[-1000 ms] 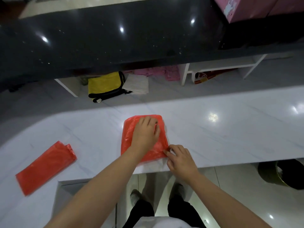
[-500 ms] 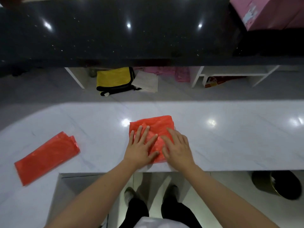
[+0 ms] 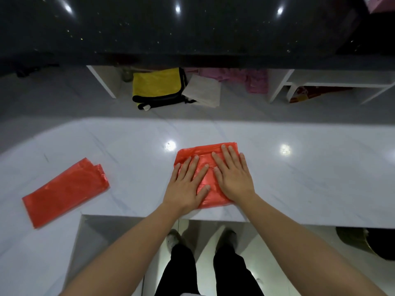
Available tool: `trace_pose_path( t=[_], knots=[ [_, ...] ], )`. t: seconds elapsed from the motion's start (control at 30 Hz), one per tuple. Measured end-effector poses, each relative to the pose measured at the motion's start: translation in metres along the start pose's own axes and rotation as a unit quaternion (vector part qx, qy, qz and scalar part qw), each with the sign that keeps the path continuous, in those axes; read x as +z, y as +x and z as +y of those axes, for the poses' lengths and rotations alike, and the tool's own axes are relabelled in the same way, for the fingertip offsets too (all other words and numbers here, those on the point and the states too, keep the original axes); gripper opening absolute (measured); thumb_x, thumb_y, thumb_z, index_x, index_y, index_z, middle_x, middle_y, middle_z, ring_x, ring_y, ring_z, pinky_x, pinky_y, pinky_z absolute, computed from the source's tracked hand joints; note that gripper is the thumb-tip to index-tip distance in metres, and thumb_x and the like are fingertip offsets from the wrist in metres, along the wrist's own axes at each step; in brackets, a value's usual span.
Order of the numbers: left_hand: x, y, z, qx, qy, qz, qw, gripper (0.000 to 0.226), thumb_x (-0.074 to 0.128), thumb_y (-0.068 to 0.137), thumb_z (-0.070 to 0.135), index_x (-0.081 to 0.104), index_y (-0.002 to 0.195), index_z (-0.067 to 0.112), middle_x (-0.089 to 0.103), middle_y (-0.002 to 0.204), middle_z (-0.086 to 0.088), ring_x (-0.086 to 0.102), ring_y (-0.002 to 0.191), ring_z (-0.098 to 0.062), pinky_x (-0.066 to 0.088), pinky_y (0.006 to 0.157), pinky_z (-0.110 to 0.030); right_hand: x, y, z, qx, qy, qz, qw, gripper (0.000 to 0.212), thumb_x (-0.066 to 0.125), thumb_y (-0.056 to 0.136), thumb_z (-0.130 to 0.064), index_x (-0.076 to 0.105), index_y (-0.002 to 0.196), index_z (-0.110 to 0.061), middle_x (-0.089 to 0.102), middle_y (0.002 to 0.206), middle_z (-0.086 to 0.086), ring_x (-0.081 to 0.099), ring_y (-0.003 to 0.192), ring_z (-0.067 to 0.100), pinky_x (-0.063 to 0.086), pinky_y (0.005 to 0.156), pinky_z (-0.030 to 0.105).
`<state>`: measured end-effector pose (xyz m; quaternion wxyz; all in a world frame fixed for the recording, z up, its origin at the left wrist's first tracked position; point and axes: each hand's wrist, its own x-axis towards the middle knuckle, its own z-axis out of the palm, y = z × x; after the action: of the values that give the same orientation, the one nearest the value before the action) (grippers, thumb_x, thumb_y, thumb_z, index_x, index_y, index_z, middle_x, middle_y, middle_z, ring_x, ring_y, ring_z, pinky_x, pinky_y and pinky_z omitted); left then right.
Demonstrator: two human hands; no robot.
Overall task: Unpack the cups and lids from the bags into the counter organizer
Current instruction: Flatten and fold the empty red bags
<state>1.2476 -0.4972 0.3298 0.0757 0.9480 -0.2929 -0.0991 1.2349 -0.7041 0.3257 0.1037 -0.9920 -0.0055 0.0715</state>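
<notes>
A folded red plastic bag (image 3: 206, 152) lies flat on the white marble counter (image 3: 299, 178), near its front edge. My left hand (image 3: 186, 186) presses flat on the bag's left half, fingers spread. My right hand (image 3: 234, 176) lies flat on its right half, fingers reaching the bag's far edge. A second red plastic bag (image 3: 64, 191), folded into a long strip, rests on the counter at the left, away from both hands. No cups, lids or organizer are in view.
A raised black counter top (image 3: 192, 28) runs across the far side. Under it sit a yellow and black bag (image 3: 158, 86), a pale folded cloth (image 3: 203, 90) and pink items (image 3: 254, 80). A bin (image 3: 363, 242) stands on the floor at the lower right.
My right hand has moved from the bag's near right corner up onto the bag and lies flat on it. My left hand has slid to the bag's left half. The bag looks flatter.
</notes>
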Motion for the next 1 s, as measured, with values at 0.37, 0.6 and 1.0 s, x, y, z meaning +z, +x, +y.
trace_pose_path(
  t=[0.37,0.6,1.0],
  knots=[
    [-0.002,0.022,0.0,-0.083,0.026,0.025,0.996,0.07,0.014,0.104,0.058,0.002,0.162,0.019,-0.006,0.169,-0.006,-0.015,0.155,-0.022,0.005,0.125,-0.054,-0.016,0.017,-0.025,-0.008,0.005,0.013,1.0,0.058,0.008,0.106,-0.048,0.01,0.16,-0.028,-0.001,0.169,0.0,-0.015,0.154,0.015,-0.006,0.125,0.047],
    [0.006,0.025,-0.003,-0.087,0.016,0.035,0.995,0.071,0.019,0.104,0.057,0.002,0.162,0.019,-0.006,0.169,-0.01,-0.011,0.155,-0.024,0.008,0.125,-0.055,-0.005,0.021,-0.02,-0.028,0.001,-0.009,1.0,0.059,0.007,0.105,-0.05,-0.002,0.16,-0.032,-0.01,0.168,-0.003,-0.019,0.153,0.015,-0.007,0.125,0.043],
    [0.005,0.025,-0.013,-0.073,-0.004,0.035,0.997,0.074,0.027,0.102,0.059,0.003,0.162,0.023,-0.008,0.168,-0.014,-0.012,0.155,-0.027,0.003,0.126,-0.052,0.002,0.023,0.003,0.009,0.008,0.03,0.999,0.061,0.014,0.104,-0.058,0.012,0.16,-0.033,0.002,0.169,-0.002,-0.01,0.155,0.016,0.001,0.125,0.049]
  ],
)
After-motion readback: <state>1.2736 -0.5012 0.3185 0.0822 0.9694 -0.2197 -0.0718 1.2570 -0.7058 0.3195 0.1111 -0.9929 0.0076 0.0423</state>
